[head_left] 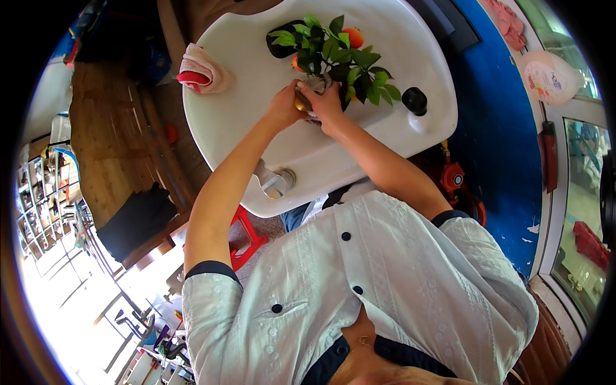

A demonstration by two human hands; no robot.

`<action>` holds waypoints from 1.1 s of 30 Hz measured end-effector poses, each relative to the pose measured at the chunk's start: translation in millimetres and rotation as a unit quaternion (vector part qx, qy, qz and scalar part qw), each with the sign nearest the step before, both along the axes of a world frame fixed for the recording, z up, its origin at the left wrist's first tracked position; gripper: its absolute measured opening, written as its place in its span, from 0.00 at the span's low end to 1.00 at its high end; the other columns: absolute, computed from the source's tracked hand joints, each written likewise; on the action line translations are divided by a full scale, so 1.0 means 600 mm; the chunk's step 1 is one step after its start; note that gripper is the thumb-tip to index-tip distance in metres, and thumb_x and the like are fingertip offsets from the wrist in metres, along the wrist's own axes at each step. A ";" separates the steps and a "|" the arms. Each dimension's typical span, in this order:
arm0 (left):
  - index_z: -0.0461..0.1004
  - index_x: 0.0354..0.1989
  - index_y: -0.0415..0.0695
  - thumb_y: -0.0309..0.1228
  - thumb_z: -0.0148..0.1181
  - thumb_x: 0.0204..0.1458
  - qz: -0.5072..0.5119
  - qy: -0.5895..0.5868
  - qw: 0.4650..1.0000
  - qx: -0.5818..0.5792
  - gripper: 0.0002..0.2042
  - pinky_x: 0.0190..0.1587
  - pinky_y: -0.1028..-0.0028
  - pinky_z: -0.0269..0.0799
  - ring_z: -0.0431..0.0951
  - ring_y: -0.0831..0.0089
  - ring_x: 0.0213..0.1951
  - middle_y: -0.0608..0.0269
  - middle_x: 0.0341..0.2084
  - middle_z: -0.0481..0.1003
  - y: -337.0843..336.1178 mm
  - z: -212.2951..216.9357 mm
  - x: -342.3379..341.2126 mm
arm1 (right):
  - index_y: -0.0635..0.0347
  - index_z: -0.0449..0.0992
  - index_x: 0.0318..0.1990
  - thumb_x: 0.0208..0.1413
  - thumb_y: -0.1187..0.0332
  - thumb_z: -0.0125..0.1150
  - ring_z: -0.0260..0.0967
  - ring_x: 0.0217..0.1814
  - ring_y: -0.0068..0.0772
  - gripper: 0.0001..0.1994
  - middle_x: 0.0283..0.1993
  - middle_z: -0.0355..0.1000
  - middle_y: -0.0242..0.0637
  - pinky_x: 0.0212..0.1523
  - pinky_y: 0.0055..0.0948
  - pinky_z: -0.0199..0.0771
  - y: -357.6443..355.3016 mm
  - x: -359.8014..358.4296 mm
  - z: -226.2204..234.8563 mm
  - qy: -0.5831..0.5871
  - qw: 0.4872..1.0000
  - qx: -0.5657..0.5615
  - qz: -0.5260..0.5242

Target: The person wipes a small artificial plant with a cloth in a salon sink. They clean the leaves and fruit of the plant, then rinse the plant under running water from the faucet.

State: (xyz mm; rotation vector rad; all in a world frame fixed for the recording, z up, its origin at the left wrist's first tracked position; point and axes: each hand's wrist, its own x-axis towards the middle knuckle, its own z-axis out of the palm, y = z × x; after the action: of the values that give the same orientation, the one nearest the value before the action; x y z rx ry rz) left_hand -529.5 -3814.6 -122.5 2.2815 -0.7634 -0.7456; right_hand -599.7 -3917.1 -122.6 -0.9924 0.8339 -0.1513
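Two hands — plant base between, leaves beyond

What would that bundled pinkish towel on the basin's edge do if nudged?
The towel would likely squash rather than roll, being loosely bundled cloth. It might unfold, as no tie shows around it. It could slip off, sitting at the rim of the smooth white basin.

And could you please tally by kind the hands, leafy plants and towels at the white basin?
Hands: 2 (left hand, right hand)
Leafy plants: 1 (the leafy plant bearing orange fruit)
Towels: 1 (the pink and red towel by the basin's left edge)
Total: 4
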 end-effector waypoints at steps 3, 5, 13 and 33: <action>0.64 0.45 0.44 0.29 0.71 0.25 0.025 -0.014 0.999 0.046 0.33 0.46 0.63 0.66 0.70 0.55 0.43 0.53 0.38 0.70 -0.005 0.007 -0.005 | 0.60 0.59 0.50 0.44 0.66 0.64 0.66 0.43 0.31 0.27 0.45 0.64 0.37 0.35 0.31 0.71 -0.013 0.014 -0.019 0.010 1.000 0.010 0.023; 0.64 0.46 0.44 0.29 0.71 0.24 0.012 -0.053 0.998 0.012 0.33 0.46 0.64 0.66 0.70 0.56 0.44 0.53 0.39 0.69 0.001 0.001 -0.001 | 0.58 0.56 0.51 0.43 0.68 0.64 0.65 0.44 0.34 0.28 0.46 0.63 0.38 0.34 0.34 0.72 -0.025 0.017 -0.037 0.006 0.999 0.020 0.037; 0.63 0.50 0.43 0.31 0.72 0.23 0.035 0.099 0.994 -0.036 0.38 0.47 0.65 0.67 0.68 0.57 0.45 0.52 0.42 0.66 0.013 -0.006 0.015 | 0.61 0.59 0.51 0.46 0.67 0.62 0.65 0.44 0.31 0.25 0.46 0.64 0.37 0.38 0.30 0.71 -0.035 0.016 -0.071 -0.050 0.992 0.118 0.003; 0.61 0.49 0.36 0.41 0.60 0.48 0.238 0.368 0.892 -0.113 0.26 0.41 0.77 0.70 0.72 0.74 0.37 0.58 0.38 0.70 0.015 0.007 0.027 | 0.48 0.65 0.50 0.50 0.51 0.57 0.65 0.48 0.36 0.22 0.50 0.64 0.31 0.42 0.46 0.68 -0.015 0.024 -0.085 -0.097 0.903 0.418 0.033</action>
State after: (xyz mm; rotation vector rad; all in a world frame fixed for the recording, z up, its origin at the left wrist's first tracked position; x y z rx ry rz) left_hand -513.5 -3805.4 -118.1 1.6598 0.0680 -1.0993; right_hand -585.0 -3926.4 -173.5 -0.1852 0.5838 0.1627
